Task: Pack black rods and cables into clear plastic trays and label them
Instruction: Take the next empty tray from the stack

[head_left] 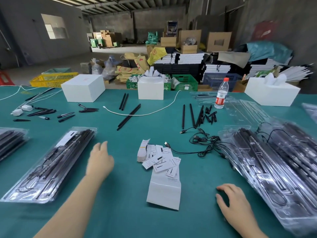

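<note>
A packed clear tray [49, 166] with black rods, a cable and a white label lies at the left on the green table [120, 212]. My left hand [100, 159] hovers just right of it, fingers relaxed, holding nothing. My right hand [235, 203] rests on the table with loosely bent fingers, beside a stack of filled clear trays [277, 169] at the right. Loose white labels [159, 157] and a white backing sheet [164, 191] lie in the middle. Black USB cables [204, 143] tangle beyond them. Loose black rods [129, 116] and short black spikes [210, 114] lie farther back.
Three white boxes [83, 87] [151, 89] [271, 91] stand along the far edge. A water bottle [222, 94] stands by empty clear trays [243, 110]. A white cable [142, 114] crosses the rods. More packed trays [10, 141] sit at far left. Crates and cartons fill the floor behind.
</note>
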Available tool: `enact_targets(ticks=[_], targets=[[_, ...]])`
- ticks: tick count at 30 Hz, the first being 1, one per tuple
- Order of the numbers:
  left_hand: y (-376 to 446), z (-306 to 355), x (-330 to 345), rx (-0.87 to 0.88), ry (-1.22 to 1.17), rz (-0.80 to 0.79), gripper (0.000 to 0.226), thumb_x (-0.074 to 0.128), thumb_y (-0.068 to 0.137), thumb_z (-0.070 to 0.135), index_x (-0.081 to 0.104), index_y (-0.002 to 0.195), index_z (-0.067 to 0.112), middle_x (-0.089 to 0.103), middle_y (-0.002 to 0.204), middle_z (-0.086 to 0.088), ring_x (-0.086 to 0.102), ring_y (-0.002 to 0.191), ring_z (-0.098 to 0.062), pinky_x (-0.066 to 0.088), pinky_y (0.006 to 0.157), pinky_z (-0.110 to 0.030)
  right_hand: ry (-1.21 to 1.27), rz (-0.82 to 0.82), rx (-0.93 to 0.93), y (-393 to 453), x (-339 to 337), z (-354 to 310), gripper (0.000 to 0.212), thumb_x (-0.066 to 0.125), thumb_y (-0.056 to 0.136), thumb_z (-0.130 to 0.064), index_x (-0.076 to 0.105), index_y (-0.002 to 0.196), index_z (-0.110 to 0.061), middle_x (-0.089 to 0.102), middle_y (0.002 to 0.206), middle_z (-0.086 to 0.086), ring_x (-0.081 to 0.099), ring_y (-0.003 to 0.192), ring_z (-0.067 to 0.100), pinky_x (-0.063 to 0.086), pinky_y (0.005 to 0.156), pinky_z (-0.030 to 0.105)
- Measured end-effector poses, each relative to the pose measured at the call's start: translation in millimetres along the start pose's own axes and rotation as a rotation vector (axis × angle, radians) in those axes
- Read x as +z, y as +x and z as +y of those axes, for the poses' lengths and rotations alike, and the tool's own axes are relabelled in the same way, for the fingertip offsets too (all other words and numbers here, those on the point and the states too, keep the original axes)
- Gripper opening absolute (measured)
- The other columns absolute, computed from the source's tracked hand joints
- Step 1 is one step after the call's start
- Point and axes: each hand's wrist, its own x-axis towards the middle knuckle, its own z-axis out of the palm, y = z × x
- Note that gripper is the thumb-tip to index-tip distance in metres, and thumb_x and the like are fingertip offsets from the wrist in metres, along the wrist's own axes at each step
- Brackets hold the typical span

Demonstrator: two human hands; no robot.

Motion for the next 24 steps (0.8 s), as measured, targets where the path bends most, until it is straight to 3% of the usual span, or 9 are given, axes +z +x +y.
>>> enact_targets(ticks=[3, 5, 9, 12, 14, 16, 19, 21, 24], targets=[[-38.9, 64.6, 37.8, 0.136, -0.262, -0.058, 0.051, 0.049, 0.101, 0.021, 0.038, 0.150, 0.012, 0.037, 0.153, -0.008, 0.040, 0.137, -0.025, 0.035, 0.108, -0.036, -0.035, -0.012, 0.005, -1.6, -1.4, -3.5, 0.019, 0.069, 0.089, -0.025, 0.068, 0.107, -0.022, 0.057, 0.107, -0.014, 0.050, 0.106, 0.012, 0.043, 0.087, 0.029], [-65.1, 100.9, 62.2, 0.281, -0.268, -0.114, 0.049, 0.046, 0.103, 0.029, 0.038, 0.150, 0.016, 0.034, 0.156, -0.003, 0.035, 0.141, -0.018, 0.032, 0.111, -0.031, -0.066, -0.036, 0.017, -0.2, -4.6, -8.7, 0.020, 0.065, 0.091, -0.030, 0.067, 0.110, -0.024, 0.057, 0.109, -0.014, 0.051, 0.108, 0.012, 0.044, 0.088, 0.028], [-103.0, 149.8, 97.0, 0.514, 0.003, -0.248, 0.057, 0.036, 0.103, 0.046, 0.026, 0.156, 0.025, 0.015, 0.166, -0.002, 0.013, 0.152, -0.018, 0.016, 0.121, -0.035, -0.150, -0.105, 0.000, 13.0, -21.9, -23.5, 0.020, 0.053, 0.096, -0.040, 0.066, 0.108, -0.032, 0.063, 0.106, -0.015, 0.057, 0.104, 0.009, 0.047, 0.084, 0.027], [-115.3, 162.6, 109.7, 0.585, 0.246, -0.374, 0.062, 0.030, 0.103, 0.053, 0.020, 0.158, 0.026, 0.008, 0.167, -0.008, 0.006, 0.154, -0.024, 0.008, 0.124, -0.041, -0.140, 0.113, -0.126, 35.5, -48.1, -23.8, 0.013, 0.066, 0.089, -0.023, 0.072, 0.100, -0.020, 0.070, 0.098, -0.004, 0.064, 0.094, 0.017, 0.052, 0.082, 0.033], [-115.6, 159.2, 114.1, 0.571, 0.351, -0.427, 0.061, 0.029, 0.102, 0.055, 0.022, 0.156, 0.026, 0.011, 0.166, -0.011, 0.008, 0.153, -0.026, 0.012, 0.123, -0.045, -0.260, 0.247, -0.164, 53.2, -65.5, -15.9, 0.027, 0.072, 0.084, -0.021, 0.070, 0.109, -0.012, 0.070, 0.111, 0.007, 0.061, 0.111, 0.028, 0.049, 0.096, 0.044], [-113.4, 152.3, 115.7, 0.555, 0.388, -0.438, 0.059, 0.031, 0.101, 0.055, 0.026, 0.153, 0.027, 0.015, 0.165, -0.010, 0.008, 0.153, -0.025, 0.014, 0.121, -0.046, -0.464, 0.177, -0.014, 70.9, -81.6, -4.1, 0.058, 0.065, 0.090, -0.040, 0.051, 0.139, -0.014, 0.050, 0.145, 0.014, 0.036, 0.141, 0.034, 0.030, 0.115, 0.049], [-108.1, 143.8, 114.8, 0.548, 0.404, -0.394, 0.055, 0.031, 0.101, 0.053, 0.031, 0.150, 0.028, 0.027, 0.160, -0.007, 0.018, 0.149, -0.024, 0.022, 0.117, -0.046, -0.585, -0.075, 0.226, 89.4, -95.2, 13.5, 0.085, 0.041, 0.094, -0.065, 0.009, 0.158, -0.020, 0.010, 0.165, 0.015, 0.004, 0.152, 0.035, 0.009, 0.121, 0.050], [-105.5, 140.5, 113.6, 0.547, 0.443, -0.365, 0.053, 0.030, 0.100, 0.054, 0.032, 0.148, 0.031, 0.036, 0.152, -0.005, 0.026, 0.144, -0.024, 0.026, 0.112, -0.047, -0.591, -0.204, 0.268, 94.3, -96.6, 16.4, 0.088, 0.040, 0.094, -0.067, 0.002, 0.158, -0.020, 0.011, 0.165, 0.014, 0.009, 0.152, 0.034, 0.014, 0.121, 0.050], [-102.5, 141.5, 111.7, 0.525, 0.490, -0.387, 0.052, 0.026, 0.100, 0.056, 0.034, 0.147, 0.034, 0.040, 0.149, -0.005, 0.031, 0.141, -0.024, 0.021, 0.112, -0.050, -0.684, -0.207, 0.229, 92.9, -91.0, 12.5, 0.081, 0.051, 0.093, -0.058, 0.015, 0.155, -0.021, 0.036, 0.155, 0.011, 0.029, 0.144, 0.033, 0.030, 0.116, 0.047]])
